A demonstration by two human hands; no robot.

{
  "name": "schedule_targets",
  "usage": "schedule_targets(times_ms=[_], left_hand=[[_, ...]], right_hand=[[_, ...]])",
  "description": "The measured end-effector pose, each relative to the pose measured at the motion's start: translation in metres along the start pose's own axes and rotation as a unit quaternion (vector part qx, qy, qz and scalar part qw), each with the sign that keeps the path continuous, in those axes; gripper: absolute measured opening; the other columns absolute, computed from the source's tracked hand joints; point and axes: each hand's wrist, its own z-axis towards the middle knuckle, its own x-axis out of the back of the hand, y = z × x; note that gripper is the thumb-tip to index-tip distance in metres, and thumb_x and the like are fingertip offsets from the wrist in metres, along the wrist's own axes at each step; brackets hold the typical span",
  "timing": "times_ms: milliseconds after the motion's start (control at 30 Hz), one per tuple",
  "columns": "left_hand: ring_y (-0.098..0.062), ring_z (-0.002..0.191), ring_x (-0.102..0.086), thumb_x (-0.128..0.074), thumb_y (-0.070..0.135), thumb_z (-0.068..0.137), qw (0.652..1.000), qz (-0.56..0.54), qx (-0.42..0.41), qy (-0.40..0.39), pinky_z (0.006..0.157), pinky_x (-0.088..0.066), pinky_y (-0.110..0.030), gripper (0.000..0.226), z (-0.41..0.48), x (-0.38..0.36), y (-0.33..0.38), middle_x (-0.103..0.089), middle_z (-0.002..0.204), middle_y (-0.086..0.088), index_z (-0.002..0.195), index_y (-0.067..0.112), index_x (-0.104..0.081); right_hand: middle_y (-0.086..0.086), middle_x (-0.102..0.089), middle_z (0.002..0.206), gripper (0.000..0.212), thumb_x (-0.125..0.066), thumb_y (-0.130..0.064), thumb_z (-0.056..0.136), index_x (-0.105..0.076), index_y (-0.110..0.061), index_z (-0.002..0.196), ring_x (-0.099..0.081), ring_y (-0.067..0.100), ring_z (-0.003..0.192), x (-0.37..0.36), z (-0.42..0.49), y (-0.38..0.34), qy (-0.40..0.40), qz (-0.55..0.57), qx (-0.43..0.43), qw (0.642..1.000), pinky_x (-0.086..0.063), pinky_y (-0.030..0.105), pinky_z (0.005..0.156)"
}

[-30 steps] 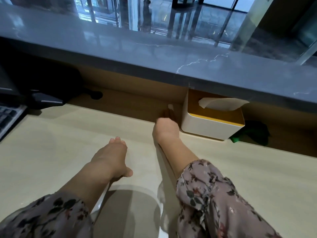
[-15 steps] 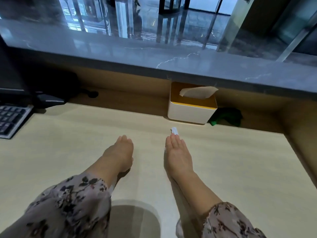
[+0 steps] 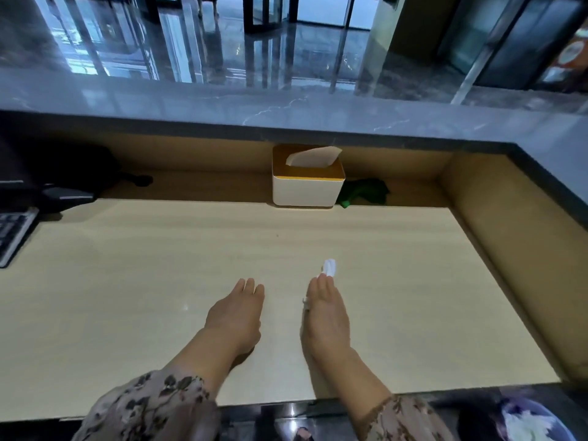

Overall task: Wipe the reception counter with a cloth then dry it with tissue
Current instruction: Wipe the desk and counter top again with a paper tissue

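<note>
Pressing small crumpled white tissue (image 3: 329, 268) on pale wooden desk (image 3: 127, 281) | right hand (image 3: 326, 319) fingers straight | left hand (image 3: 237, 316) fingers relaxed, empty

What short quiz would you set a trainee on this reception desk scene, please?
1. True or false: the green cloth lies to the right of the tissue box.
2. What does the right hand press against the desk? A) a sponge B) a white tissue C) a spray bottle
3. Name the device at the desk's left edge.
Key: 1 true; 2 B; 3 the keyboard.
</note>
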Motion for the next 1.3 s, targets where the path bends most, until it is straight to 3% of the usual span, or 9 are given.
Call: schedule_targets(times_ms=[100, 300, 600, 700, 767, 867, 933, 1100, 1300], left_hand=[[-0.016, 0.148, -0.001, -0.044, 0.016, 0.096, 1.000, 0.006, -0.005, -0.008, 0.111, -0.033, -0.035, 0.067, -0.007, 0.001, 0.009, -0.005, 0.160, 0.000, 0.152, 0.014, -0.008], [-0.016, 0.148, -0.002, -0.040, 0.013, 0.095, 0.999, 0.026, -0.020, -0.009, 0.115, -0.027, -0.035, 0.067, -0.013, 0.013, 0.034, -0.005, 0.161, 0.000, 0.153, 0.014, -0.006], [-0.019, 0.144, -0.019, -0.047, 0.011, 0.092, 0.998, 0.062, -0.029, -0.015, 0.104, -0.037, -0.036, 0.057, -0.023, 0.023, 0.071, -0.026, 0.152, -0.001, 0.145, 0.012, -0.024], [-0.019, 0.142, -0.022, -0.046, 0.009, 0.092, 0.996, 0.082, -0.037, -0.003, 0.102, -0.038, -0.037, 0.055, -0.028, 0.029, 0.082, -0.029, 0.149, -0.001, 0.143, 0.012, -0.026], [-0.019, 0.143, -0.020, -0.045, 0.009, 0.092, 0.994, 0.099, -0.049, 0.007, 0.105, -0.039, -0.039, 0.056, -0.029, 0.034, 0.088, -0.030, 0.148, -0.001, 0.144, 0.013, -0.026], [-0.021, 0.142, -0.023, -0.043, 0.008, 0.092, 0.993, 0.106, -0.060, 0.014, 0.105, -0.040, -0.041, 0.055, -0.032, 0.044, 0.098, -0.032, 0.146, -0.001, 0.144, 0.013, -0.027], [-0.022, 0.140, -0.026, -0.043, 0.009, 0.092, 0.990, 0.113, -0.072, 0.033, 0.103, -0.042, -0.042, 0.052, -0.033, 0.055, 0.101, -0.034, 0.143, -0.002, 0.142, 0.013, -0.029], [-0.019, 0.144, -0.020, -0.048, 0.013, 0.093, 0.991, 0.104, -0.070, 0.048, 0.105, -0.039, -0.039, 0.063, -0.037, 0.073, 0.100, -0.026, 0.153, 0.000, 0.149, 0.015, -0.018], [-0.022, 0.138, -0.033, -0.056, 0.012, 0.092, 0.991, 0.092, -0.049, 0.081, 0.104, -0.043, -0.038, 0.067, -0.033, 0.119, 0.088, -0.032, 0.151, -0.003, 0.148, 0.017, -0.022]], right_hand=[[0.010, -0.061, 0.114, 0.055, -0.074, -0.001, 0.055, -0.063, -0.004, 0.108, -0.057, 0.023, 0.102, -0.005, -0.042, -0.025, -0.052, 0.022, 0.087, 0.995, -0.053, 0.026, 0.079], [0.002, -0.070, 0.113, 0.066, -0.086, -0.010, 0.044, -0.071, -0.011, 0.108, -0.068, 0.018, 0.104, 0.027, -0.060, 0.023, -0.052, -0.040, 0.160, 0.985, -0.054, 0.026, 0.086], [0.014, -0.065, 0.122, 0.060, -0.083, 0.002, 0.058, -0.066, -0.001, 0.115, -0.067, 0.028, 0.107, 0.082, -0.068, 0.146, -0.018, -0.067, 0.013, 0.997, -0.056, 0.034, 0.081], [0.005, -0.039, 0.150, 0.054, -0.057, -0.007, 0.089, -0.041, -0.009, 0.142, -0.044, 0.021, 0.134, 0.107, -0.069, 0.160, -0.033, -0.098, -0.052, 0.993, -0.045, 0.029, 0.098], [0.007, -0.041, 0.147, 0.044, -0.046, -0.013, 0.096, -0.039, -0.010, 0.140, -0.049, 0.025, 0.126, 0.120, -0.059, 0.161, -0.082, -0.089, -0.153, 0.981, -0.044, 0.030, 0.093], [0.012, -0.065, 0.093, 0.016, -0.042, -0.009, 0.096, -0.058, -0.008, 0.095, -0.056, 0.029, 0.079, 0.137, -0.040, 0.151, -0.014, 0.092, -0.277, 0.956, -0.041, 0.030, 0.067], [0.006, -0.053, 0.070, 0.027, -0.044, -0.008, 0.095, -0.047, -0.013, 0.068, -0.048, 0.024, 0.066, 0.149, -0.029, 0.146, 0.040, 0.225, -0.321, 0.919, -0.033, 0.029, 0.059], [0.015, -0.059, 0.083, 0.022, -0.050, -0.012, 0.097, -0.064, -0.005, 0.082, -0.052, 0.025, 0.076, 0.169, -0.012, 0.137, 0.034, 0.383, -0.392, 0.836, -0.040, 0.028, 0.065], [0.020, -0.062, 0.100, 0.027, -0.052, -0.014, 0.098, -0.063, 0.005, 0.113, -0.060, 0.039, 0.099, 0.210, 0.017, 0.124, 0.066, 0.431, -0.388, 0.812, -0.047, 0.037, 0.080]])
